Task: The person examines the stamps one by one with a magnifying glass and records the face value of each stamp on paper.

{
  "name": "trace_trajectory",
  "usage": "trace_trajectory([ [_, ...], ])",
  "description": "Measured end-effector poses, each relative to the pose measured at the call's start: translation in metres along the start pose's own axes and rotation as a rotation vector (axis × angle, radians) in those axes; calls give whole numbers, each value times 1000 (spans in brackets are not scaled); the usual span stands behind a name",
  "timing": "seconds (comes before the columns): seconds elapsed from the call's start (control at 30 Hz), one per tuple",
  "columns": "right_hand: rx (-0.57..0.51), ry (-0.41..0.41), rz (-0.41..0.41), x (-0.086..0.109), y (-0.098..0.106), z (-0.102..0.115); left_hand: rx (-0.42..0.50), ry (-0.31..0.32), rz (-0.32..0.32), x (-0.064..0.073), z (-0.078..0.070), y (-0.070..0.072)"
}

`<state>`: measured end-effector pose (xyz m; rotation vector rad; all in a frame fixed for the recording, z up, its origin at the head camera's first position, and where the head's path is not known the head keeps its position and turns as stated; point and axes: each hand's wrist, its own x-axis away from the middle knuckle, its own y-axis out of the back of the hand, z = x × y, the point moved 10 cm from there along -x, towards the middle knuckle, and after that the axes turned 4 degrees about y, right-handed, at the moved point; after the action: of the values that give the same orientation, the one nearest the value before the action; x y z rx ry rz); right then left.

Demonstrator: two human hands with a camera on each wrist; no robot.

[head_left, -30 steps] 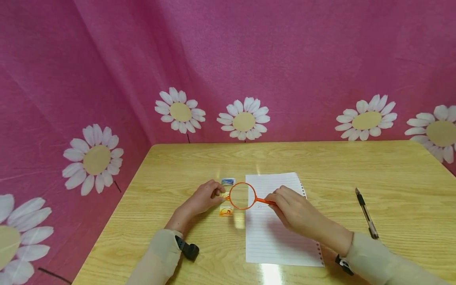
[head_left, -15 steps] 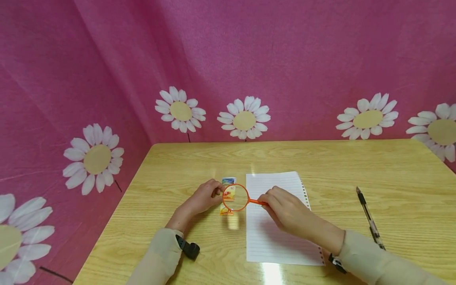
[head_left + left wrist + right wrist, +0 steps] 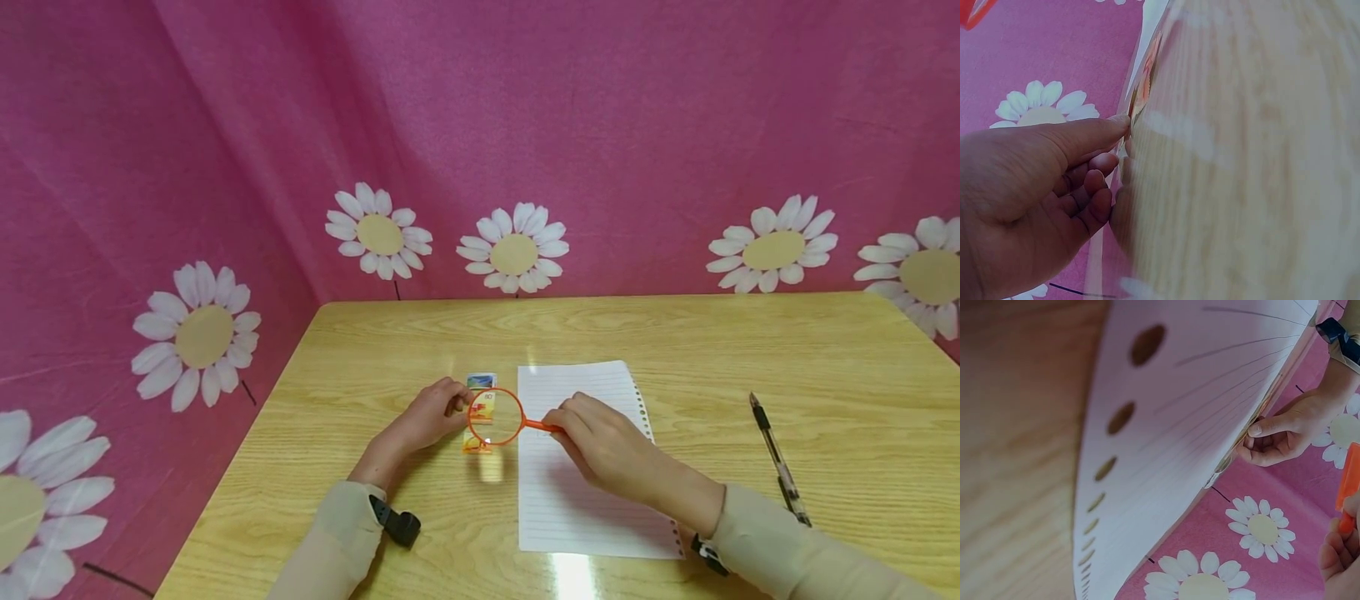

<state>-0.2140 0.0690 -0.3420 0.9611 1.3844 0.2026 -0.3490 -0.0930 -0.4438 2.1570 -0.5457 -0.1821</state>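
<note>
We are finding the left hand (image 3: 429, 414) still pinching the middle stamp (image 3: 1145, 82) on the table (image 3: 352, 342). The magnifying glass (image 3: 512, 418), farther left than a second ago, is now hanging over most of it; the right hand (image 3: 606, 440) is gripping the handle (image 3: 537, 425) above the paper (image 3: 585, 518).

There is room between paper (image 3: 570, 517) and pen (image 3: 776, 454), but the magnifying glass (image 3: 522, 421) overhangs the middle card (image 3: 483, 407).
</note>
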Motion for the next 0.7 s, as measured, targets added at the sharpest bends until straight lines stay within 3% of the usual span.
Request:
trace_trajectory([
  [0.7, -5, 11, -6, 0, -1, 2, 4, 6, -15, -1, 2, -1],
])
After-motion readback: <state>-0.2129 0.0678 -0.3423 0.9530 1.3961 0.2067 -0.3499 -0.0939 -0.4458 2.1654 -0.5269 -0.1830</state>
